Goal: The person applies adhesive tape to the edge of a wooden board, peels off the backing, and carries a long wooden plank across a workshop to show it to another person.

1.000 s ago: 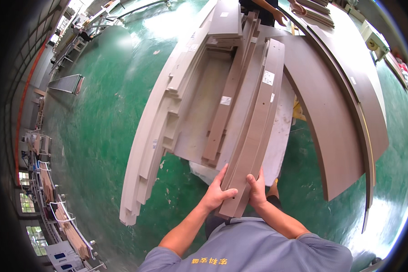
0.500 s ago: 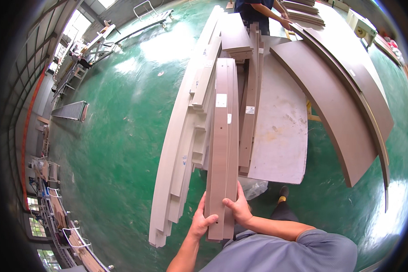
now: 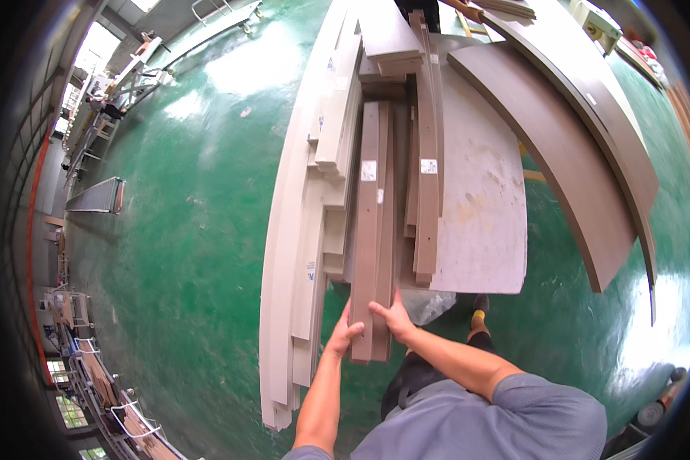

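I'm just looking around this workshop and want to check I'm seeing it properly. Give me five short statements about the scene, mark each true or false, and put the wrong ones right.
1. The left hand and the right hand both hold the brown boards near the end closer to the person. True.
2. The floor is red. False: it is green.
3. The pale boards lie to the right of the brown boards in the hands. False: they lie to the left.
4. A white label is on the brown boards in the hands. True.
5. The person's shirt is bright yellow. False: it is greyish blue.
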A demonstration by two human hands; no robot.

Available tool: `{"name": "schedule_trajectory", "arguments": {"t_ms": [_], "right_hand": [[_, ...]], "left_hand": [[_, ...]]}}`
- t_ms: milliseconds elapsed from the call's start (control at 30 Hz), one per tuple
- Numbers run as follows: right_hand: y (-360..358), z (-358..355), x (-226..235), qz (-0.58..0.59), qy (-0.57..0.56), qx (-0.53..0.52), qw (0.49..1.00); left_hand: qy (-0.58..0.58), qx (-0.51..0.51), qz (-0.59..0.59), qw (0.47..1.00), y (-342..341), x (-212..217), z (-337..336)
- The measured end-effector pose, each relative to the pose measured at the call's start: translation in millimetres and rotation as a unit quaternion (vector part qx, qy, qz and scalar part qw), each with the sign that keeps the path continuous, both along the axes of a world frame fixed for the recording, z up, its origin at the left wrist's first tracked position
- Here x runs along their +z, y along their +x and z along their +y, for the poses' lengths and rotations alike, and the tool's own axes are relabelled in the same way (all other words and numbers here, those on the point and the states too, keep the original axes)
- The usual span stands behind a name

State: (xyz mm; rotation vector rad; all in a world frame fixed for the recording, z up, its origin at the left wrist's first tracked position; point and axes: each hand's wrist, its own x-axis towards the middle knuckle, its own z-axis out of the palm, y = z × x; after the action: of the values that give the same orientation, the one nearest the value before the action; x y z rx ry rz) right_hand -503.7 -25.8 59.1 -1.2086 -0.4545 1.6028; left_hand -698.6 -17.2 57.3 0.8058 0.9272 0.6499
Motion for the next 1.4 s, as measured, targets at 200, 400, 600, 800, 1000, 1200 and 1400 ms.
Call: {"name": "schedule_trajectory", "arguments": {"t_ms": [200, 400, 600, 800, 1000, 1200, 1400], "right_hand": [[-33, -18, -56, -0.117, -0.129, 0.035, 0.984], [4, -18, -49, -0.148, -0.114, 0.214, 0.959], [157, -87, -30, -0.396, -0.075, 0.274, 0.873], [361, -195, 14, -0.578, -0.061, -0.021, 0.813], [606, -323, 17, -0.723, -0.226, -0.267, 0.596], [757, -400, 37, -0.748, -0.291, -0.161, 0.575], [783, -493, -23, -0.559, -0.239, 0.025, 0.794]], "left_hand": [[-0.062, -0.006, 0.061, 0.996, 6, -28, 26], [0.049, -0.002, 0.208, 0.977, 10, -23, 19], [0.279, 0.021, 0.452, 0.847, 62, 23, -2], [0.336, 0.095, 0.532, 0.772, 91, 28, -15], [0.374, 0.031, 0.419, 0.827, 225, 63, -82], [0.079, -0.086, 0.231, 0.966, 435, -11, -213], [-0.183, -0.242, 0.164, 0.939, 638, -27, -302]]}}
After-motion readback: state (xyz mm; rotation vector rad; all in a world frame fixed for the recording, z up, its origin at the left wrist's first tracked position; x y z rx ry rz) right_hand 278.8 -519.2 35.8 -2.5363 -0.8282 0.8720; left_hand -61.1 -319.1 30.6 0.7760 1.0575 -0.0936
